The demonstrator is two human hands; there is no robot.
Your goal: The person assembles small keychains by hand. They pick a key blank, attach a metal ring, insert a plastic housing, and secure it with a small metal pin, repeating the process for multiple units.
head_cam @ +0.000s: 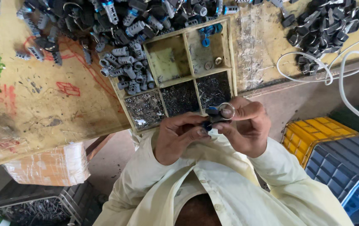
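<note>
Between the two hands, just in front of the cream shirt, sits a small dark lock body with a silvery metal shackle ring (220,114), held over the near edge of the divided tray. The left hand (178,137) pinches its lower end between thumb and fingertips, and the right hand (248,127) closes around the upper part, with the ring showing above its forefinger; both hands grip the same piece. Beyond them the cream wooden tray with six compartments (231,54) holds small dark metal bits in its three near cells, grey ribbed cylinders (126,69) in a far one, and a few blue rings in another. A large heap of dark and blue lock parts (137,19) lies behind it on the paint-marked yellow workbench (28,104), so judging from that, one piece is in hand and much stock remains loose.
</note>
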